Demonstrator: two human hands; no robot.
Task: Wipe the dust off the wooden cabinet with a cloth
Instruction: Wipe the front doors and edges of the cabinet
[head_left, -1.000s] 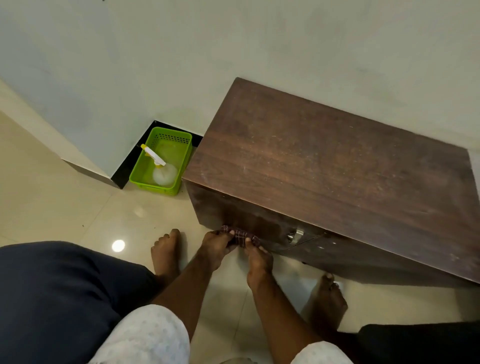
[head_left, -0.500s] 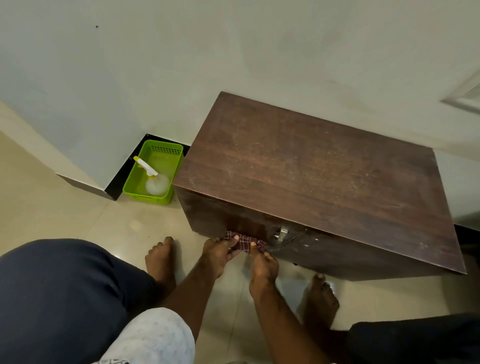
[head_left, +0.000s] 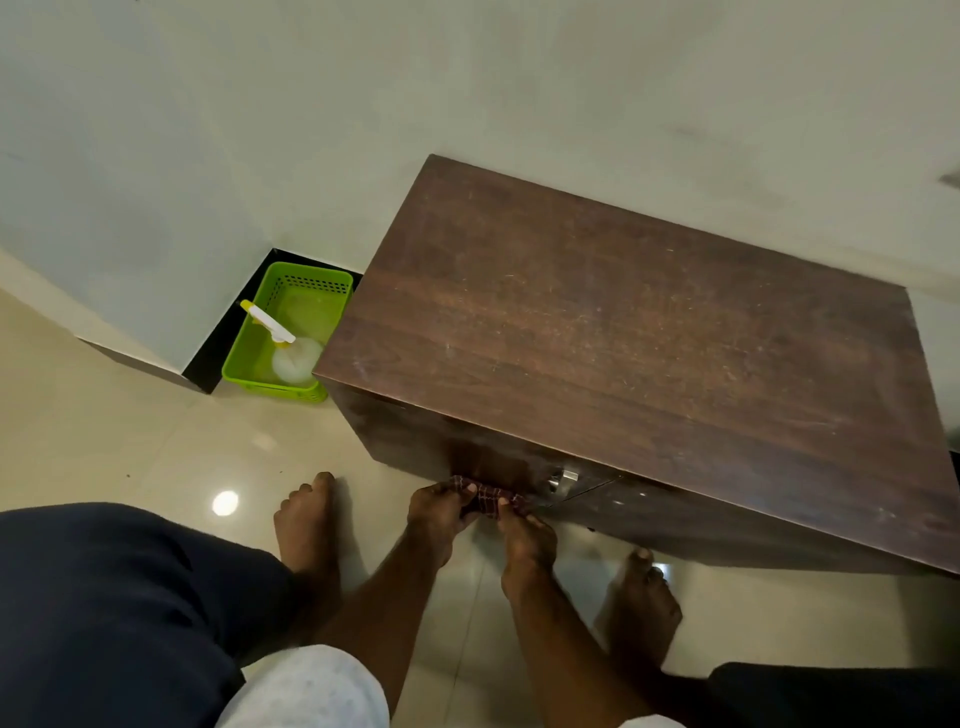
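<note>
Both hands sit low in the middle of the frame, the left hand (head_left: 434, 512) and the right hand (head_left: 524, 535) side by side, each grip pinched on one end of a small dark checked cloth (head_left: 488, 501) stretched between them; the cloth lies against the bottom of the front face of the wooden cabinet (head_left: 623, 353), just left of the metal handle (head_left: 561, 480), though from this angle I can't quite tell whether it is pressed flat on the wood or only brushing the lower edge; to do this stroke well I'd keep the cloth taut and flat between the two grips, press it evenly against the panel and draw it sideways in one long pass, folding a clean face outward once it greys; care is wanted at the handle, where a taut cloth could snag, so it would be better to wipe round it; the top of the cabinet, filling the right centre of the frame, shows pale scuffs and specks and looks not yet done, so I'd judge a good part of the work is left; bare feet stand on the glossy floor (head_left: 130, 441) either side of the hands; a green basket (head_left: 249, 374) holding a spray bottle (head_left: 280, 343) stands at centre left, close against the cabinet's left side, well apart from the hands.
</note>
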